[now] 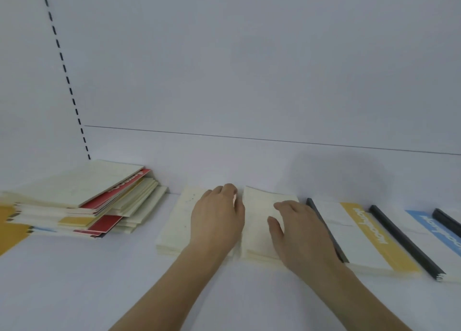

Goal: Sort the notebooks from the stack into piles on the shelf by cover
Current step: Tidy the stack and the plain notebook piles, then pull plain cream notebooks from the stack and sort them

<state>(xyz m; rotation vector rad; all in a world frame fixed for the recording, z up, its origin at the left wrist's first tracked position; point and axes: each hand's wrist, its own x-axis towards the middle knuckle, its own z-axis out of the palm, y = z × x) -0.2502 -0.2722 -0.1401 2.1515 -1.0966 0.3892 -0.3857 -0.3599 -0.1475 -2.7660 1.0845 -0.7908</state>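
A messy stack of notebooks (82, 201) with cream, red and yellow covers lies at the left of the white shelf (74, 280). In the middle sit two cream piles side by side. My left hand (217, 218) rests flat on the left cream pile (174, 221). My right hand (299, 233) lies with relaxed fingers on the right cream pile (257, 206). Right of them lie a yellow-striped notebook pile (369, 233) and a blue-striped notebook pile (434, 231), both with black spines.
The shelf's white back wall (249, 81) rises just behind the piles. A perforated upright (64, 68) runs down at the left. A yellow cover (10, 233) shows at the far left edge.
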